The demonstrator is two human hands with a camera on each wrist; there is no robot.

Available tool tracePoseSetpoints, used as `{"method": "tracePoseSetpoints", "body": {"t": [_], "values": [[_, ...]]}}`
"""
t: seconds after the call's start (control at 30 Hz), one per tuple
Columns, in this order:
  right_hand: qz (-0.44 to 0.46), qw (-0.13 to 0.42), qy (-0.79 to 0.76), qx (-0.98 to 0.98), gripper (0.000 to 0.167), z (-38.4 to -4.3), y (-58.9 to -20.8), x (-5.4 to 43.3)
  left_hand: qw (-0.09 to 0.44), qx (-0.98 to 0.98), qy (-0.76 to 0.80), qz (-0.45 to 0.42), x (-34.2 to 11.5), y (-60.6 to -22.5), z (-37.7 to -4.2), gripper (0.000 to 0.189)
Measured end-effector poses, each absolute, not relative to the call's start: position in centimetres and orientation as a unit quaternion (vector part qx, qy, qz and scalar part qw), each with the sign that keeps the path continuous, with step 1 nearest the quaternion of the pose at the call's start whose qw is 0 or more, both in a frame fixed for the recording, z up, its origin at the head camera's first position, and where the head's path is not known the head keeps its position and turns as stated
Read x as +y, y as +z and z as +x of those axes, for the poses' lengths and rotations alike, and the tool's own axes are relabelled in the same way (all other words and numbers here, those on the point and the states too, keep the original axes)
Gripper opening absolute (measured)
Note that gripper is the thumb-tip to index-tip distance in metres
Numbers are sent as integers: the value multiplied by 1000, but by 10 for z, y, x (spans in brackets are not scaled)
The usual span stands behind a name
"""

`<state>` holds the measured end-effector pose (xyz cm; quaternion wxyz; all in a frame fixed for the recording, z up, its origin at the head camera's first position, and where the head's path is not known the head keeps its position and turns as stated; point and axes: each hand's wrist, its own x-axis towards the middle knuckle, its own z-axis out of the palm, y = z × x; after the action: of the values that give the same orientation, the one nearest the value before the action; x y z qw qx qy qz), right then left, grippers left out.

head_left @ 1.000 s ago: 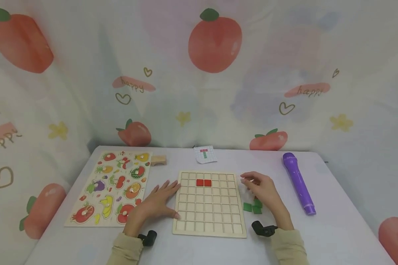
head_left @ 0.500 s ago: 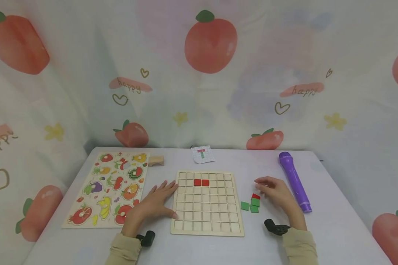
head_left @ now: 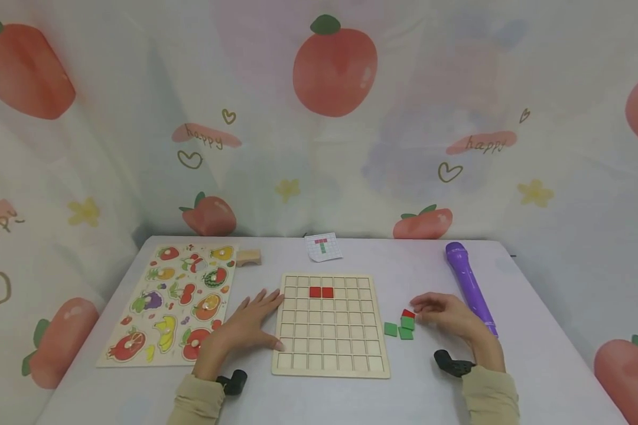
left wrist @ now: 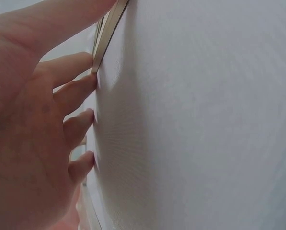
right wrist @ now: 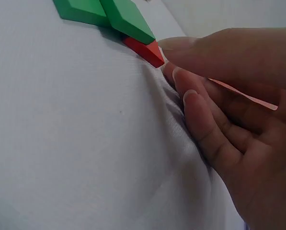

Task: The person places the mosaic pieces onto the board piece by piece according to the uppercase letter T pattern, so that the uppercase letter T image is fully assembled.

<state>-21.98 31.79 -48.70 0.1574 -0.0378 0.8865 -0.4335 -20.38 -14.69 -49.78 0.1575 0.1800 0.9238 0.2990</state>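
Observation:
A wooden grid board [head_left: 331,367] lies on the table, with two red tiles [head_left: 321,292] side by side in its second row from the far edge. Along its left edge rests my left hand [head_left: 247,324], fingers spread and thumb touching the frame. To the right of the board are several green tiles [head_left: 406,333]. One overlaps a red tile [right wrist: 145,50]. Beside that red tile is my right hand [head_left: 446,316], thumb tip close to its corner and fingers loosely bent. Whether the thumb touches the tile is hard to tell; nothing is gripped.
A fruit puzzle board [head_left: 138,319] lies left, with a wooden block [head_left: 248,257] behind its far right corner. Behind the grid board is a paper card [head_left: 323,247] showing a red and green T. A purple microphone [head_left: 469,280] lies at the right, close to my right forearm.
My right hand has moved right and slightly nearer, from beside the board's upper right edge to the loose tiles, uncovering them. My left hand stays at the board. The head view has shifted slightly.

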Motion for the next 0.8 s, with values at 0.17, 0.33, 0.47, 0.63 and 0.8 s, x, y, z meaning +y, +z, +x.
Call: {"method": "tracePoseSetpoints", "body": {"t": [0.17, 0.33, 0.47, 0.63, 0.8], "values": [[-59, 170, -422, 889, 38, -218, -482, 315, 154, 926, 295, 180, -147, -503, -205, 107], [-65, 169, -420, 889, 39, -219, -483, 312, 153, 925, 302, 171, -147, -508, -206, 106], [-70, 159, -419, 891, 40, -218, -485, 310, 155, 925, 300, 177, -146, -503, -204, 106], [-69, 146, -408, 898, 39, -216, -487, 304, 158, 925, 297, 178, -148, -501, -203, 106], [-50, 139, -390, 909, 37, -217, -487, 300, 157, 921, 304, 184, -149, -499, -204, 106]]}}
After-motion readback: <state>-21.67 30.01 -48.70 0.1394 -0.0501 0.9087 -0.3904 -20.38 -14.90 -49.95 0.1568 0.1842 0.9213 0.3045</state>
